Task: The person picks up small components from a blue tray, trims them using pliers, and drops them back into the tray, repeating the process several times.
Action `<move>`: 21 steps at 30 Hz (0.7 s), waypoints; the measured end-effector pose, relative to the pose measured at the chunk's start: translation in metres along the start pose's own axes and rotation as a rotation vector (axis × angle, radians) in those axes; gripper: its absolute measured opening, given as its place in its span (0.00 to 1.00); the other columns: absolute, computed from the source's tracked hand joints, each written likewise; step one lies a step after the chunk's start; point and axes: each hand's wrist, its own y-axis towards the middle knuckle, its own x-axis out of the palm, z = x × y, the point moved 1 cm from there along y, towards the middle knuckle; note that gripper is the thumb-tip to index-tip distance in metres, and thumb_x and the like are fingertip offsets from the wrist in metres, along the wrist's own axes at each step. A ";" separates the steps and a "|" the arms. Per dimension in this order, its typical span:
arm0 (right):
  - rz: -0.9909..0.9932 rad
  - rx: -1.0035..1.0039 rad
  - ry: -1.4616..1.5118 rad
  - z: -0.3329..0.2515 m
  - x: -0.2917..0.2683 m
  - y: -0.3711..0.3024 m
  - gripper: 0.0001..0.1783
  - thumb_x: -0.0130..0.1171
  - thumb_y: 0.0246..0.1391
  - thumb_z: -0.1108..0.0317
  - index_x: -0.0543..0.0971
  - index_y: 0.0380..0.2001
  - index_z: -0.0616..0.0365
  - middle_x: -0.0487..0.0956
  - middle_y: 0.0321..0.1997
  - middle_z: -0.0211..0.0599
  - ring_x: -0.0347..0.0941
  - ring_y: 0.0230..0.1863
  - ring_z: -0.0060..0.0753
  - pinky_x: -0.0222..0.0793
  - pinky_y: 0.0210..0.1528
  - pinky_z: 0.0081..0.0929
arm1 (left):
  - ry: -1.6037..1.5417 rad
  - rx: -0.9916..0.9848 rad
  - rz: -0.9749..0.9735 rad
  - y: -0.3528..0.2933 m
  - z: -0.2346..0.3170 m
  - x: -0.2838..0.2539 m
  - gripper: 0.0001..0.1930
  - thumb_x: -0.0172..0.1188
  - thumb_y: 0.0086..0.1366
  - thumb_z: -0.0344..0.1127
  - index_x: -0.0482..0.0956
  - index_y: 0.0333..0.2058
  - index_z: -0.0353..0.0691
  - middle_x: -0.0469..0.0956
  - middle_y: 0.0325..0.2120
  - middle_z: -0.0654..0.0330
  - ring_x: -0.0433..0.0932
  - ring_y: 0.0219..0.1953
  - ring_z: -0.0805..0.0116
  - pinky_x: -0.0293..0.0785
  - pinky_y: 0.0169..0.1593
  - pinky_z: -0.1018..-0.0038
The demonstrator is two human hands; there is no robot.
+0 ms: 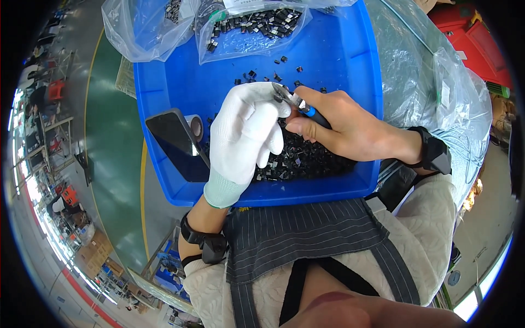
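Pliers (313, 111) in my right hand (343, 123), above a blue tray (374, 65)

That hand, bare, is clenched round their handles, reaching in across the tray's right edge; my gloved left hand (243, 123) curls at the jaws, and I cannot tell whether it pinches anything. Loose black pieces (298, 158), too many to count, lie heaped beneath. Blue floor shows toward the far right corner. One phone (176, 145) lies along the left edge, one tape roll (197, 127) beside it. Two clear bags (145, 35) sit at the far end, one with printed paper (251, 6).
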 end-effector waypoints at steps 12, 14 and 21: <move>-0.004 0.059 0.156 0.009 -0.008 0.003 0.10 0.53 0.60 0.67 0.68 0.37 0.65 0.73 0.21 0.38 0.72 0.22 0.28 0.66 0.26 0.25 | 0.199 0.299 0.170 -0.006 -0.018 -0.001 0.08 0.54 0.61 0.20 0.68 0.39 0.35 0.77 0.33 0.53 0.70 0.16 0.79 0.62 0.16 0.85; -0.042 -0.160 -0.226 0.023 -0.003 -0.004 0.10 0.53 0.60 0.67 0.69 0.36 0.64 0.72 0.20 0.34 0.71 0.22 0.24 0.67 0.27 0.24 | 0.174 0.271 0.088 -0.001 -0.021 0.000 0.07 0.54 0.62 0.22 0.68 0.39 0.35 0.77 0.33 0.53 0.70 0.16 0.78 0.62 0.16 0.86; -0.152 0.118 0.002 0.006 -0.005 0.003 0.09 0.52 0.61 0.67 0.70 0.34 0.63 0.72 0.19 0.35 0.71 0.21 0.25 0.67 0.26 0.25 | 0.071 0.111 0.134 -0.007 -0.009 -0.009 0.06 0.53 0.63 0.24 0.68 0.39 0.36 0.76 0.32 0.55 0.71 0.18 0.78 0.62 0.16 0.86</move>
